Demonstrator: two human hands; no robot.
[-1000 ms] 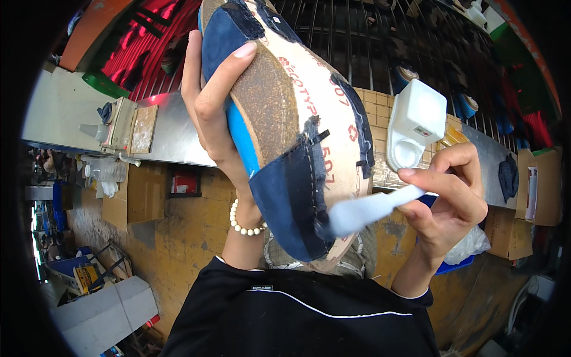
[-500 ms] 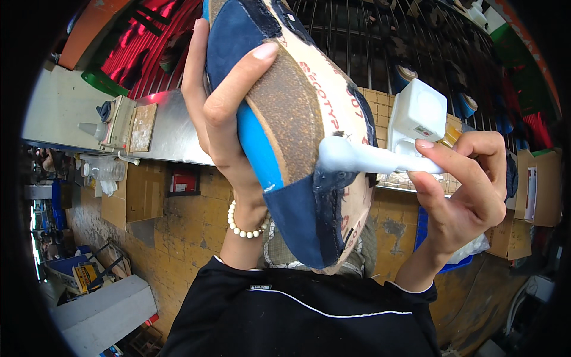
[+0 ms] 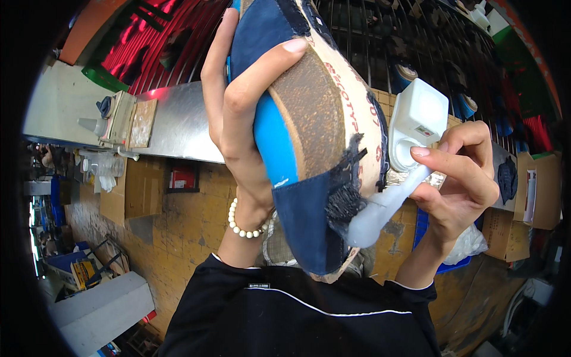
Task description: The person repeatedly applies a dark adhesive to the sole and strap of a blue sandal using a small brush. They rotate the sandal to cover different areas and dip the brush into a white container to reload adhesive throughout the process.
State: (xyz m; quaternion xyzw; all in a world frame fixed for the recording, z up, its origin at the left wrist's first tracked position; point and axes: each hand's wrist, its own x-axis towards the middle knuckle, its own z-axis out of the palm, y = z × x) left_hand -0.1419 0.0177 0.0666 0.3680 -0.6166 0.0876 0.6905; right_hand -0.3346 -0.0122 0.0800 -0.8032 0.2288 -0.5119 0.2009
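Note:
My left hand (image 3: 241, 128), a beaded bracelet at its wrist, grips a lasted shoe (image 3: 300, 220) with its underside facing me. The shoe has a navy upper, a brown cork-like band, a bright blue patch and a pale insole board with red print. Pinched between the fingertips of my right hand (image 3: 461, 184) is a brush (image 3: 389, 208) with a whitish handle. Its dark bristles (image 3: 345, 205) press on the folded navy edge near the shoe's lower end. Dark, wet-looking smears mark the board beside them. Part of my left palm is hidden behind the shoe.
A white square container (image 3: 419, 113) with a round cup stands beyond my right hand. Behind it runs a rack of metal bars (image 3: 380, 59) holding more shoes. A metal bench (image 3: 178, 128) extends left; cardboard boxes (image 3: 140, 190) stand below. A blue crate (image 3: 443, 262) holds clear plastic.
The brush has gone from nearly level to slanting down-left, its head lower along the shoe, and its bristles now show. My left hand and the shoe have shifted slightly right.

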